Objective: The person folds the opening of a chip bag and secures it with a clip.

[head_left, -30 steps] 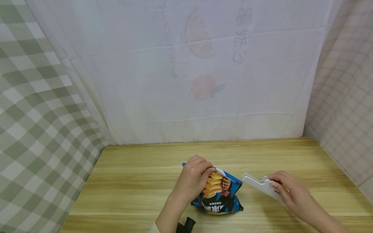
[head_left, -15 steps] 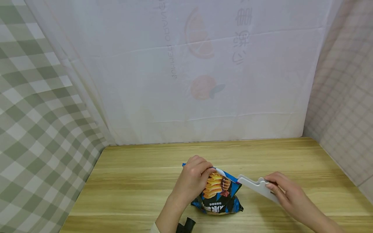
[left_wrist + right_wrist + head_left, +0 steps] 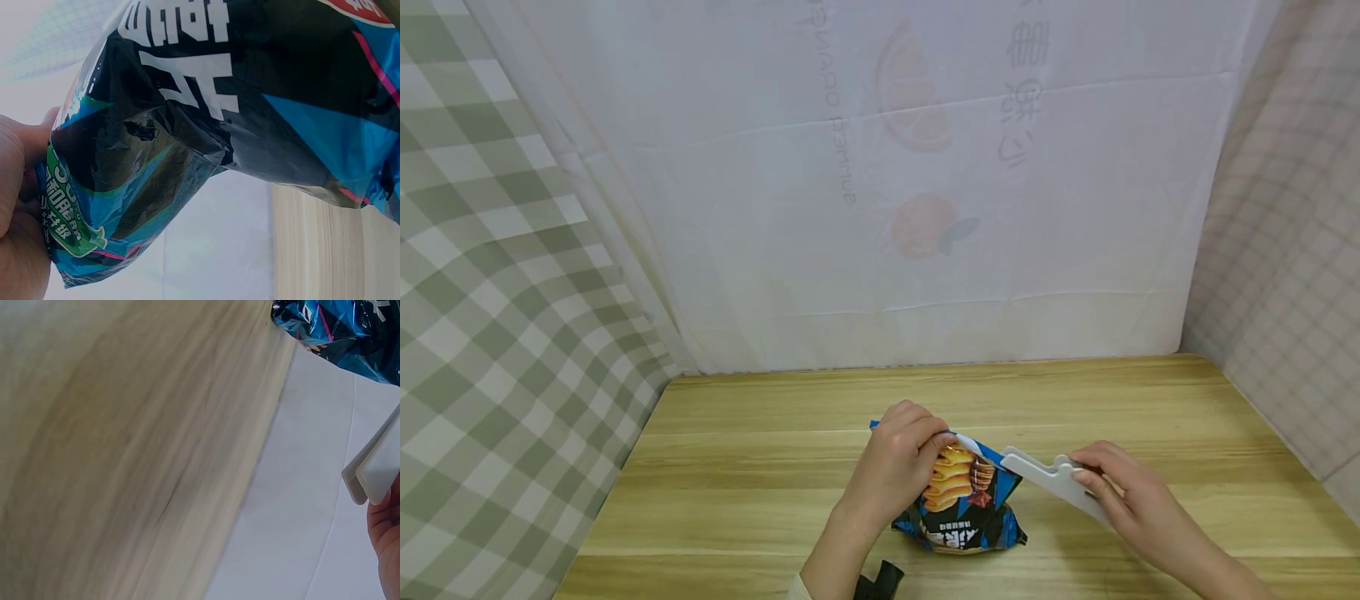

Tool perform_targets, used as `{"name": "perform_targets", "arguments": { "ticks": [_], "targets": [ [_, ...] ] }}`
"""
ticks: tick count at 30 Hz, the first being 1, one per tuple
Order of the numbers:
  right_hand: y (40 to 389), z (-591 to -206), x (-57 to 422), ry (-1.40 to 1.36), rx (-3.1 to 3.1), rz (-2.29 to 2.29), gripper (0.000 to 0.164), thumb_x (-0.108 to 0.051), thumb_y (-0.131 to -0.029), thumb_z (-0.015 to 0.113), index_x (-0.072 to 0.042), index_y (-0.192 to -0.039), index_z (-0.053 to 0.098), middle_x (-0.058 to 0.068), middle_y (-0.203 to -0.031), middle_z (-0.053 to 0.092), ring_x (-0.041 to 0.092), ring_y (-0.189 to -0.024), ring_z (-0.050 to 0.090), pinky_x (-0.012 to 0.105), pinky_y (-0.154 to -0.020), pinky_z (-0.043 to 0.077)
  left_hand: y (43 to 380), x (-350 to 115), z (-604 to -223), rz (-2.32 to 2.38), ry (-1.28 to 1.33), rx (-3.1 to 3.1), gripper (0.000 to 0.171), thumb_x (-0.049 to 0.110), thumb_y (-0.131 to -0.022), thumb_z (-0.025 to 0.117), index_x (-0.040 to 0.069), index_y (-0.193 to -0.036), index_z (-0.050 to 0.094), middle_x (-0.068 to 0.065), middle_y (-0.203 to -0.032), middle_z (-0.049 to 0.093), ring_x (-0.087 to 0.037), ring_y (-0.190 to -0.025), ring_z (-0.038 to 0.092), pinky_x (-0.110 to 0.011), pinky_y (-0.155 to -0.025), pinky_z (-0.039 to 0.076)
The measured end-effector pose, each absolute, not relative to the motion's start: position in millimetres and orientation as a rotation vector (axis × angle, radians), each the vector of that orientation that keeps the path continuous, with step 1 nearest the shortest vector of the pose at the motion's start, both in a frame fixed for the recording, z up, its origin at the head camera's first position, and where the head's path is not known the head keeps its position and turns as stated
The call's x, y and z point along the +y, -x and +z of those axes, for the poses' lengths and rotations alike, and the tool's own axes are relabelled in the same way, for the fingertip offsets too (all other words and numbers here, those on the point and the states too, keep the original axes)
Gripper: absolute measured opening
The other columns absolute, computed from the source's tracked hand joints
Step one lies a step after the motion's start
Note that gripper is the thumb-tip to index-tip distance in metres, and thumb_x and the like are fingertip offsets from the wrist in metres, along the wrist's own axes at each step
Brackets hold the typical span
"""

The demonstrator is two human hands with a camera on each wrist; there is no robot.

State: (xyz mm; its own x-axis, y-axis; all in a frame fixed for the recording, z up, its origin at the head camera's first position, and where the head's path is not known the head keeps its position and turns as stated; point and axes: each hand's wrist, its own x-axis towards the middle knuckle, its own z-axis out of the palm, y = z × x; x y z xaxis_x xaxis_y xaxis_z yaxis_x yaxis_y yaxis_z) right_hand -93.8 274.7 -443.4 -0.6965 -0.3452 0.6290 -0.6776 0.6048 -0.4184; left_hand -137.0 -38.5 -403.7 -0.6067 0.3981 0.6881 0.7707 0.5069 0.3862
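A blue and black chip bag [image 3: 962,500] stands on the table, its top edge slanting down to the right. My left hand [image 3: 898,446] pinches this top edge from the left; in the left wrist view the fingers [image 3: 22,150] hold the bag's folded end [image 3: 94,250]. My right hand [image 3: 1135,500] grips a long white bag clip [image 3: 1045,475] between thumb and fingers. The clip's far end overlaps the right corner of the bag's top edge. In the right wrist view the clip's two white plates [image 3: 381,469] stand slightly apart at the hand.
A black object [image 3: 880,581] lies by the left forearm at the table's near edge. The wooden table [image 3: 737,483] ends at a white printed cloth [image 3: 775,250] behind. A green checked cloth [image 3: 497,275] hangs at the left and a pale checked one [image 3: 1285,275] at the right.
My right hand has moved left with the bag clip, whose end went from apart from the bag to overlapping its right top corner. The left hand and the bag have stayed put.
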Motion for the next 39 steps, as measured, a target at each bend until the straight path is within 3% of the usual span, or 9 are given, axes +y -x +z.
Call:
{"name": "perform_targets", "arguments": {
  "ticks": [18,26,33,39],
  "targets": [
    [97.3,-438.9,262.4,-0.799,-2.367,0.922,0.029,0.009,-0.094,0.07,-0.013,-0.113,0.071,-0.008,-0.105,0.067,0.002,-0.082,0.058,0.013,-0.066,0.046,136.8,-38.0,-403.6,-0.947,0.945,-2.239,0.007,0.006,-0.091,0.082,0.009,-0.087,0.077,0.003,-0.086,0.068,-0.012,-0.084,0.062,-0.018,-0.079,0.052],
    [99.0,-435.6,257.9,-0.802,-2.376,0.933,0.032,0.01,-0.092,0.072,-0.012,-0.115,0.072,-0.009,-0.104,0.066,0.001,-0.082,0.057,0.013,-0.065,0.046,137.3,-38.0,-404.1,-0.963,0.948,-2.236,0.007,0.004,-0.089,0.083,0.007,-0.088,0.078,0.002,-0.086,0.068,-0.013,-0.084,0.062,-0.019,-0.08,0.052],
    [102.8,-432.2,254.2,-0.848,-2.336,0.941,0.032,0.009,-0.091,0.073,-0.013,-0.115,0.072,-0.009,-0.103,0.066,0.002,-0.082,0.057,0.013,-0.066,0.046,137.0,-39.0,-404.0,-0.979,0.952,-2.241,0.004,0.007,-0.094,0.08,0.005,-0.09,0.079,0.002,-0.087,0.069,-0.013,-0.085,0.063,-0.018,-0.08,0.052],
    [105.5,-429.0,250.6,-0.875,-2.315,0.957,0.03,0.007,-0.092,0.073,-0.013,-0.114,0.072,-0.009,-0.102,0.066,0.002,-0.083,0.056,0.014,-0.066,0.046,137.4,-38.6,-404.9,-0.972,0.955,-2.227,0.006,0.005,-0.09,0.083,0.007,-0.088,0.077,0.003,-0.086,0.068,-0.012,-0.084,0.062,-0.018,-0.079,0.052]
  ]
}}
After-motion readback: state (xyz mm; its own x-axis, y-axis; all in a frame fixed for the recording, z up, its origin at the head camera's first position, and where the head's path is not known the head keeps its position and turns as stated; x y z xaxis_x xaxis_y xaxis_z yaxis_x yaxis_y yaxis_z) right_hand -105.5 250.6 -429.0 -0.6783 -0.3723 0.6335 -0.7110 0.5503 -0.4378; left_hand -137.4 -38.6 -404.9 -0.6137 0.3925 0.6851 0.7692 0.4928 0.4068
